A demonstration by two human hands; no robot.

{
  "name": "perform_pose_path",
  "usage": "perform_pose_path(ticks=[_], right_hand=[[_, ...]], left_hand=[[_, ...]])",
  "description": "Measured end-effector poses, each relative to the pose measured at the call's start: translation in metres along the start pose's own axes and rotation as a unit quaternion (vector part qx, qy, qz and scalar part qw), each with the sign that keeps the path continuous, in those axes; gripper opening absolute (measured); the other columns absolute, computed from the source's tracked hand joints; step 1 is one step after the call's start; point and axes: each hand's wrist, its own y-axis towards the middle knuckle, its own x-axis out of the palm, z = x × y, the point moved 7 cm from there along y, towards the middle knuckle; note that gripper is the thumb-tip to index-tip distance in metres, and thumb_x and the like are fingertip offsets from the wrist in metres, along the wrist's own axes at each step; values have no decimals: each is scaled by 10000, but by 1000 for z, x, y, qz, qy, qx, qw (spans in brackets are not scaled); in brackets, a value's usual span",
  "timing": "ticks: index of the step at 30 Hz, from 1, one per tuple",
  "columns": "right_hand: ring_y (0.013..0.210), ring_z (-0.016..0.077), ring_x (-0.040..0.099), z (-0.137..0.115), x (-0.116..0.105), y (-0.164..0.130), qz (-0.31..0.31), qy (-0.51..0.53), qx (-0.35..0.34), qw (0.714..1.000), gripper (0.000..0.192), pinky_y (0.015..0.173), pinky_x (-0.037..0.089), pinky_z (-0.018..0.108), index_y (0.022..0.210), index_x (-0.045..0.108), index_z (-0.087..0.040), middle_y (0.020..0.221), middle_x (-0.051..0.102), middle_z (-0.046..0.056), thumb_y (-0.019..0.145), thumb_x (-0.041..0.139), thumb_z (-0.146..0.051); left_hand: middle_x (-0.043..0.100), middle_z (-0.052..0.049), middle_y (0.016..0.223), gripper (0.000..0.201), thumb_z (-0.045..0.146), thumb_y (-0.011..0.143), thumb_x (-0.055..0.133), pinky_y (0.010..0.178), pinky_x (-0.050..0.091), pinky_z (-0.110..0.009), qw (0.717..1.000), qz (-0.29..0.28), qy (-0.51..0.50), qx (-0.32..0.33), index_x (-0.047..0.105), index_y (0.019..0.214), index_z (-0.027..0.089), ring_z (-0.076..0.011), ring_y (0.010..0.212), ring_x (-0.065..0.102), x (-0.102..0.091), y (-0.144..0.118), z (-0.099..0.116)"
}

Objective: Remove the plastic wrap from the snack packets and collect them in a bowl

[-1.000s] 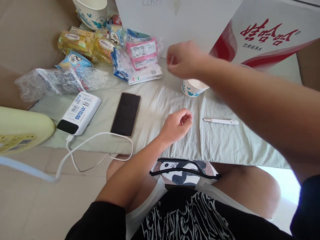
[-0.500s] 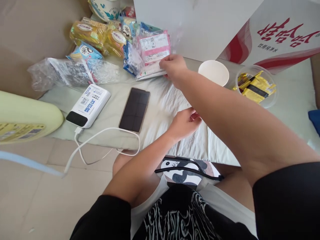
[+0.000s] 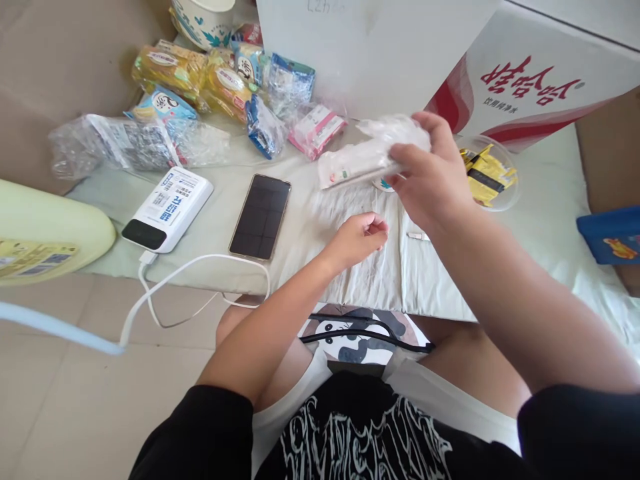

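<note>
My right hand (image 3: 435, 170) is raised above the cloth, its thumb and fingers closed on a white plastic packet (image 3: 360, 159) with crinkled clear wrap. Under that packet, a paper bowl (image 3: 384, 186) is mostly hidden. Loosely curled, my left hand (image 3: 361, 239) rests over the pale cloth (image 3: 320, 220), and nothing shows in its fingers. A small flat whitish piece (image 3: 416, 235) lies to its right, partly covered by my right arm. Left of the held packet is a pink and white packet (image 3: 319, 130), beside a blue packet (image 3: 266, 127).
A phone (image 3: 260, 217) and a white power bank (image 3: 169, 208) with a cable lie at left. Snack bags (image 3: 170, 70) and a clear plastic wrapper (image 3: 120, 143) are behind them. A round tub (image 3: 507, 193) holds yellow sachets. A white and red carton (image 3: 520, 87) stands at the back.
My right hand has drawn the white packet away from the pile, up and to the right. The pink packet now lies apart on the cloth. My left hand stays nearly in place.
</note>
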Motion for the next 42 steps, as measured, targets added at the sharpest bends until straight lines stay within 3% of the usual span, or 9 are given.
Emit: perform_pose_path(ticks=[5, 10, 16, 22, 28, 33, 35, 37, 42], right_hand=[[1120, 221, 650, 27, -42, -94, 95, 139, 22, 985, 488, 842, 583, 389, 1252, 409, -377, 1300, 570, 40, 895, 740, -400], [872, 168, 605, 51, -42, -149, 85, 144, 57, 984, 515, 738, 543, 310, 1063, 497, -319, 1069, 563, 14, 794, 843, -590], [784, 163, 608, 72, -50, -149, 16, 101, 81, 991, 577, 689, 531, 301, 1226, 519, -298, 930, 617, 3, 811, 833, -546], [582, 107, 468, 77, -49, -145, -31, 6, 114, 993, 375, 548, 394, 258, 946, 534, -235, 698, 534, -58, 764, 804, -422], [564, 103, 447, 66, -48, -145, -31, -51, 111, 992, 330, 551, 377, 263, 786, 457, -240, 653, 529, -53, 797, 743, -405], [816, 211, 666, 55, -78, -144, 16, -141, 20, 990, 147, 766, 551, 363, 908, 606, -242, 874, 711, 47, 940, 625, -384], [963, 264, 699, 57, -98, -146, 69, -241, -11, 968, 72, 888, 563, 435, 984, 645, -247, 994, 741, 79, 934, 600, -273], [1120, 312, 690, 63, -110, -148, 87, -316, -34, 944, 220, 994, 543, 503, 1108, 665, -242, 1153, 743, 114, 914, 574, -195], [1245, 378, 633, 92, -112, -151, 46, -409, -3, 912, 316, 1045, 502, 600, 1196, 687, -234, 1301, 712, 143, 917, 544, -202]], left_hand=[[743, -83, 1211, 525, 324, 737, 886, 987, 517, -368, 973, -94, -210, 34, 606, 1166, 208, -226, 1146, 707, 18, -1, 2], [731, -85, 1299, 549, 493, 800, 832, 1036, 561, -461, 976, -25, -216, 6, 563, 1194, 221, -285, 1236, 700, 24, 7, -20], [732, -86, 1279, 511, 379, 778, 746, 1054, 562, -451, 995, 7, -96, 11, 559, 1220, 200, -294, 1244, 683, 25, 17, -27], [728, -127, 1281, 530, 418, 792, 707, 1088, 550, -436, 997, -35, 61, 15, 577, 1237, 160, -310, 1255, 677, 32, 12, -24], [739, -111, 1180, 561, 386, 698, 863, 1118, 534, -494, 978, -83, 183, 50, 617, 1159, 183, -330, 1181, 694, 46, 6, -16], [634, -173, 1393, 901, 542, 704, 875, 1137, 509, -528, 983, 18, 169, 68, 446, 1409, 182, -358, 1319, 619, 22, 11, -22], [588, -186, 1465, 1005, 580, 697, 874, 1141, 506, -519, 986, 13, 149, 71, 371, 1475, 190, -359, 1355, 596, 16, 11, -24], [583, -190, 1470, 1028, 581, 694, 874, 1142, 503, -512, 987, -1, 145, 71, 353, 1487, 187, -362, 1359, 593, 14, 11, -24], [622, -159, 1390, 987, 513, 681, 883, 1110, 521, -497, 987, -19, 158, 39, 380, 1467, 190, -353, 1300, 623, 13, 7, -25]])
